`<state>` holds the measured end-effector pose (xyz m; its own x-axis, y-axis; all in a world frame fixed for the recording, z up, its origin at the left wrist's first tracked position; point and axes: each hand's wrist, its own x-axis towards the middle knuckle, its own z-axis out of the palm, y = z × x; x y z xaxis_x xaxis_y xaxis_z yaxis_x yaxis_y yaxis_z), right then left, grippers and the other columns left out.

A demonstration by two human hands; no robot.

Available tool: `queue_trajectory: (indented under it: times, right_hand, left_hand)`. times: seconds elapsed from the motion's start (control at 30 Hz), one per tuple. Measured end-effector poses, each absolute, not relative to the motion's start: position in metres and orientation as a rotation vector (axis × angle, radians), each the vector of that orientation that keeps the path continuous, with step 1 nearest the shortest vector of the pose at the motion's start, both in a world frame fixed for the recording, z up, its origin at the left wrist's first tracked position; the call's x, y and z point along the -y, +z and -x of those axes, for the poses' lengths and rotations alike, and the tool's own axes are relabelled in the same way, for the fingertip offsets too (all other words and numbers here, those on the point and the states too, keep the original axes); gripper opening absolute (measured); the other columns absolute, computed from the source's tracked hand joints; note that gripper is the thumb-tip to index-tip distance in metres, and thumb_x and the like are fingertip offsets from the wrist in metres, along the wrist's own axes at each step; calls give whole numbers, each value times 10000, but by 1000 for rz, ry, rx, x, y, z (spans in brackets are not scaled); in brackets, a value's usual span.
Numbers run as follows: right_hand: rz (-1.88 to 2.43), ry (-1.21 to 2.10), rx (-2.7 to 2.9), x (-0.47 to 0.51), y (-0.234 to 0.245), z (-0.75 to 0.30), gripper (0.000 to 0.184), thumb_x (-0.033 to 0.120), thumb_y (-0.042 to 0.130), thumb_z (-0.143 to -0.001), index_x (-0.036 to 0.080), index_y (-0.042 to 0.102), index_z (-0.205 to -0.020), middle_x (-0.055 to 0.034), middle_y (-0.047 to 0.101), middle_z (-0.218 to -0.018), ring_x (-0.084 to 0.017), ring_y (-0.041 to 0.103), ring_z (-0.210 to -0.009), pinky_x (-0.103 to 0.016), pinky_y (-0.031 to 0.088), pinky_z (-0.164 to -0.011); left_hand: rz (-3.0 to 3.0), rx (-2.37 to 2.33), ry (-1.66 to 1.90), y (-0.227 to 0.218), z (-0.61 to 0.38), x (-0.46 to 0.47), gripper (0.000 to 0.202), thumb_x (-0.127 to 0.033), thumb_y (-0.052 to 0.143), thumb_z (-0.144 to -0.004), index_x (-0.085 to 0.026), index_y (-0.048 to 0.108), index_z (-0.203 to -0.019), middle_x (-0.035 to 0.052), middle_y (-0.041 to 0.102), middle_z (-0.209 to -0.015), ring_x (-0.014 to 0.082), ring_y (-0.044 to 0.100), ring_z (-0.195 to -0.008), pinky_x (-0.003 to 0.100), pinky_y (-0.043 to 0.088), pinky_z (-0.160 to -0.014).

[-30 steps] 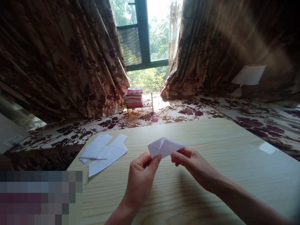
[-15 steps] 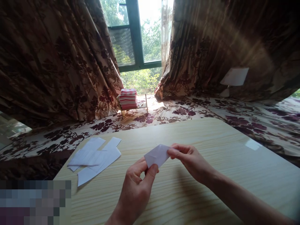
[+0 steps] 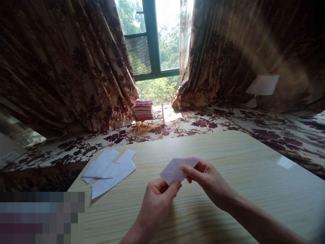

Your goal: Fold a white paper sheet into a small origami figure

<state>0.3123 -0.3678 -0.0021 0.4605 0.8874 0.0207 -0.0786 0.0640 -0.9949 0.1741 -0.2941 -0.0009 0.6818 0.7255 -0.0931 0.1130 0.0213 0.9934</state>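
- Left hand [image 3: 158,200] pinched folded paper [image 3: 172,171] at near edge
- Right hand [image 3: 209,179] gripped its right side
- Loose papers [image 3: 101,169] lay at left on table [image 3: 228,152]

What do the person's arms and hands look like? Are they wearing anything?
The left hand and right hand are both bare, without gloves. No sleeve, watch or bracelet shows on the left forearm or right forearm.

The single head-worn view looks forward and down from near above the pale wood-grain, round-cornered table [image 3: 243,169], facing the green-framed glass window [image 3: 152,44] beyond.
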Motion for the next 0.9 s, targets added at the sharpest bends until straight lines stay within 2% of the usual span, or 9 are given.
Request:
queue_trajectory:
  times: [0.1,0.17,0.37,0.53,0.73,0.9]
  right_hand:
    - [1320,906,857,371,-4,-320,282,416,679,-717,144,612,-679,19,546,-593,-98,439,-561,-231,363,-522]
    - [1353,937,903,374,-6,-322,263,401,669,-734,143,622,-715,18,554,-601,-99,450,-566,-229,367,-523]
    - [1331,1005,1045,376,-10,-313,199,369,617,-795,186,607,-873,-13,632,-780,-162,569,-741,-272,461,-654]
    - [1460,723,1161,378,-13,-312,171,354,576,-829,192,587,-775,-31,608,-791,-178,570,-745,-282,473,-638]
    - [1451,446,1320,381,-15,-308,64,240,552,-850,210,604,-874,-23,596,-841,-141,548,-705,-254,475,-608]
    - [1369,233,1493,382,-14,-306,159,114,529,-856,243,594,-923,-10,565,-846,-121,541,-727,-230,455,-601]
  left_hand:
    - [-1428,-644,479,3,-173,291,254,-387,652,-712,-139,673,-762,12,596,-663,143,508,-662,235,377,-619]
    - [-1382,-659,515,5,-172,288,273,-385,658,-708,-134,678,-813,27,626,-723,149,524,-708,236,392,-656]
    - [-1413,-731,419,1,-167,286,281,-373,611,-732,-105,635,-650,-1,520,-589,91,397,-562,215,286,-525]
    - [-1384,-756,412,0,-165,285,267,-360,592,-727,-112,608,-630,-11,480,-569,93,380,-555,223,271,-525]
    - [-1354,-769,372,1,-165,284,245,-339,572,-729,-117,594,-630,-15,468,-556,88,368,-528,225,249,-497]
    - [-1304,-754,343,2,-164,285,215,-302,568,-727,-105,627,-662,0,493,-578,84,382,-530,218,263,-497]
